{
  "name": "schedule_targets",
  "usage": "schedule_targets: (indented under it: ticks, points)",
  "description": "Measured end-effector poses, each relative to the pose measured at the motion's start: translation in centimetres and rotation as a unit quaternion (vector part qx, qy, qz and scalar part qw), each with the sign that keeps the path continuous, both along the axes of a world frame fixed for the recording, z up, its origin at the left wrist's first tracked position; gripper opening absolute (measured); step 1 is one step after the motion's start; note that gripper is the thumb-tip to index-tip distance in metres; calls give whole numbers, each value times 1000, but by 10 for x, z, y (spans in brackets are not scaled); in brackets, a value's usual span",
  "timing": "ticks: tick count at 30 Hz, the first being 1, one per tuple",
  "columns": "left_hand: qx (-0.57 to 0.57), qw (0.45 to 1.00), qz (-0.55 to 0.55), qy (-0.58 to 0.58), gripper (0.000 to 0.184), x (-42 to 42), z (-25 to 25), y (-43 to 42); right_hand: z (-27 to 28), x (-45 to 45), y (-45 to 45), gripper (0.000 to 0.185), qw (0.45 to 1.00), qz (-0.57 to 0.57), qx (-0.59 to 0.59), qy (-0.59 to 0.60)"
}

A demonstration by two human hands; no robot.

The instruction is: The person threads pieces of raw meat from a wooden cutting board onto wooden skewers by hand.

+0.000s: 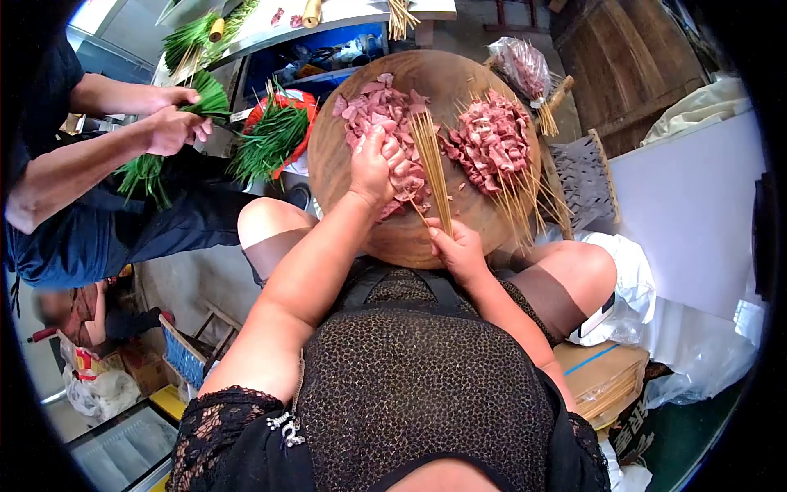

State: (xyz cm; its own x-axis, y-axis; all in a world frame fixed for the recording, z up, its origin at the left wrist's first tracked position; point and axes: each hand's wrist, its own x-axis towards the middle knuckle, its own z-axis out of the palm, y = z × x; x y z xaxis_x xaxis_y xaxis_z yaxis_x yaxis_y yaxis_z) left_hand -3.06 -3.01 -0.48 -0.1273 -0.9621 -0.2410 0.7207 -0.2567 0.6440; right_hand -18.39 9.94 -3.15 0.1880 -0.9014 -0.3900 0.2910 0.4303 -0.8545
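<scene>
On a round wooden board [336, 176], my left hand [375, 168] is closed at a pile of thin raw meat slices [373, 105], its fingers pressed on a slice. My right hand [461, 248], near the board's front edge, pinches a thin bamboo skewer [419, 211] that slants up toward the left hand. A bundle of bare bamboo skewers [432, 160] runs upward from the same hand; whether the fingers also grip it is unclear. To the right lies a heap of threaded meat skewers [494, 135], sticks toward me.
At left, another person's hands [176, 125] hold green chives [211, 94]. More chives [275, 135] fill a red bag beside the board. Behind stand a blue crate [320, 70] and a white table [344, 15]. Bagged meat skewers [525, 70] sit at the back right.
</scene>
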Motion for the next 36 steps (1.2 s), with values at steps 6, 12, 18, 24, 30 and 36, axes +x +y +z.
schedule_targets:
  ticks: [6, 12, 18, 24, 30, 36]
  points:
    - [59, 998, -25, 2, 19, -28, -2, 19, 0, -1, -4, 22, 1000, -22, -3, 7]
    - [1, 991, -128, -36, 35, -28, -1, 13, -3, -9, -8, 21, 997, -78, 0, 27]
    - [-119, 865, -105, -475, 20, 52, -3, -31, 5, -20, -11, 21, 991, -129, 10, -20]
    - [-302, 629, -217, -683, 29, 57, -7, -5, 5, -20, -12, 21, 990, -140, 25, -24]
    - [-370, 488, -202, -764, 18, 47, 6, 8, 9, -21, -10, 22, 989, -136, 52, 1]
    - [-384, 515, -175, -746, 19, 51, 9, 5, -4, -21, -10, 22, 990, -137, 34, -26]
